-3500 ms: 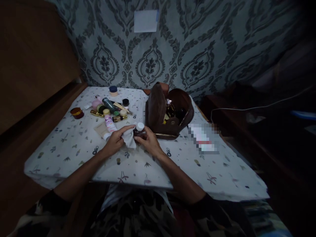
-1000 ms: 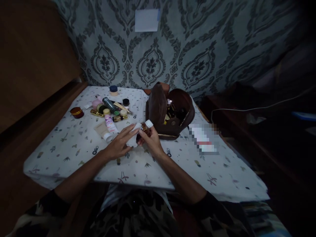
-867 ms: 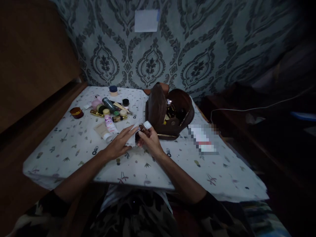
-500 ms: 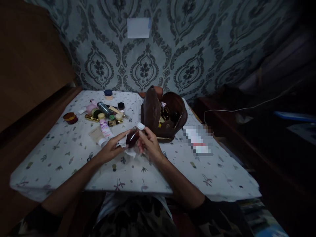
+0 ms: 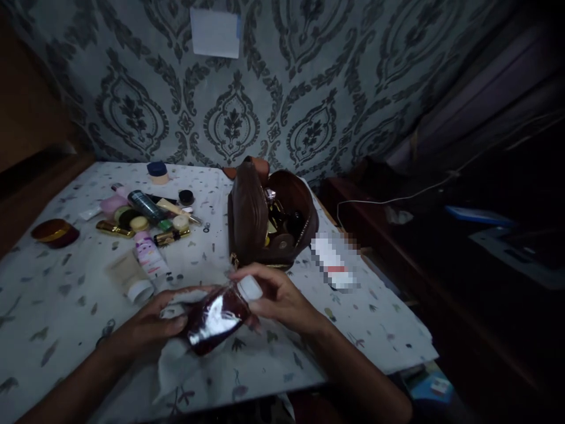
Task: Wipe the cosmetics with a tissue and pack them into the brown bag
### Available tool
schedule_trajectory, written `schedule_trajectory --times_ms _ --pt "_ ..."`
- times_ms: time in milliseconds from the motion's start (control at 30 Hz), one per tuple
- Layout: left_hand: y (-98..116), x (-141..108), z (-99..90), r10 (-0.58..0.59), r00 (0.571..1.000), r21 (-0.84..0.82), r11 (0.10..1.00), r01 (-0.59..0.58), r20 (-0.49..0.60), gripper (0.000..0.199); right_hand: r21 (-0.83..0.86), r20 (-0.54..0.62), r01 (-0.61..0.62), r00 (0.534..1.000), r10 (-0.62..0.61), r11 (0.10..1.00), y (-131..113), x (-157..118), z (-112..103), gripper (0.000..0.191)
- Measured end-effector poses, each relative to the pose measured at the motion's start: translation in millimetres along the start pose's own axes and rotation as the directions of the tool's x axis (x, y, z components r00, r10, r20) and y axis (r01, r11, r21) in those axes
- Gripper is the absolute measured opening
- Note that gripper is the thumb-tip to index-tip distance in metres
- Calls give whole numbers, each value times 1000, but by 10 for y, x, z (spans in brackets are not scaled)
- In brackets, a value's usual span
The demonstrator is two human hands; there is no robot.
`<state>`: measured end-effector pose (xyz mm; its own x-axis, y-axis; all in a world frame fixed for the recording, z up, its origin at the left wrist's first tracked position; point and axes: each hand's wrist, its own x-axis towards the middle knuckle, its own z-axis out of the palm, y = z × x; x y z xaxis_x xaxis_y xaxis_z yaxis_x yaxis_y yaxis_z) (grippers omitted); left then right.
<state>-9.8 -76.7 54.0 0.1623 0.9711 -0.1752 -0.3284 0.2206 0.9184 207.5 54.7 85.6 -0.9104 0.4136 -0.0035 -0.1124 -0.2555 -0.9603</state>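
Note:
A clear bottle of dark red liquid with a white cap [image 5: 217, 318] is held tilted above the near part of the table, cap end up to the right. My right hand [image 5: 282, 297] grips it around the neck, just below the cap. At the bottle's lower end, my left hand [image 5: 156, 324] is closed on a crumpled white tissue [image 5: 170, 368], pressing it against the bottle. The tissue's end hangs down below the hand. Left of the bottle lie a beige tube with a white cap [image 5: 128, 275] and a pink-and-white tube [image 5: 149, 253].
An open brown bag [image 5: 249, 215] with small items inside stands beyond my hands. Several cosmetics, among them a dark green-capped bottle [image 5: 148, 207], are heaped at left near an amber-red jar [image 5: 55, 234]. A blurred-out white item [image 5: 333, 265] lies right of the bag.
The view has come closer and shifted right. The bottle and both hands now appear nearer and larger, and more of the white tissue hangs below the left hand.

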Motion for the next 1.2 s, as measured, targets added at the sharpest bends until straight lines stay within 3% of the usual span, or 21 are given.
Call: schedule_trajectory --times_ms 133,233,300,367,433,500,533,633,767,900,1033,1200 --pt "-23 -43 33 -150 980 30 987 155 -128 58 -7 -2 -22 1000 22 1000 -174 -92 -89 37" --pt "-120 -87 23 -191 949 134 964 229 -252 54 -171 -121 70 988 -92 983 -474 -176 -192 29" --pt "-221 -91 0 -188 934 223 939 261 -303 50 -349 -310 143 915 -258 926 -716 -228 -279 23" --pt "-319 -48 -18 -163 948 336 908 252 -272 47 -559 -464 146 760 -455 816 -936 -251 -374 18" --pt "-372 55 -5 -96 988 443 886 139 -118 50 -722 -486 77 652 -583 688 -1097 -237 -468 15" --pt "-341 213 62 -20 997 495 869 -20 76 66 -820 -449 4 615 -649 572 -1190 -194 -553 14" --pt "-292 304 117 10 988 505 859 -85 151 76 -857 -417 -24 619 -665 515 -1216 -170 -592 14" --pt "-56 573 334 26 977 553 821 -142 212 94 -944 -283 -80 692 -664 319 -1255 -122 -693 14" --pt "171 817 563 57 990 627 768 -126 130 90 -990 -138 -100 769 -625 96 -1307 -158 -804 19" --pt "141 897 580 78 991 616 777 -129 109 85 -995 -86 -94 818 -569 14 -1380 -228 -894 20" --pt "62 891 511 95 985 617 769 -166 146 74 -995 -28 -76 838 -546 -64 -1423 -234 -932 22" --pt "9 882 503 82 981 607 776 -172 174 76 -993 -27 -76 889 -457 -89 -1406 -179 -867 24"
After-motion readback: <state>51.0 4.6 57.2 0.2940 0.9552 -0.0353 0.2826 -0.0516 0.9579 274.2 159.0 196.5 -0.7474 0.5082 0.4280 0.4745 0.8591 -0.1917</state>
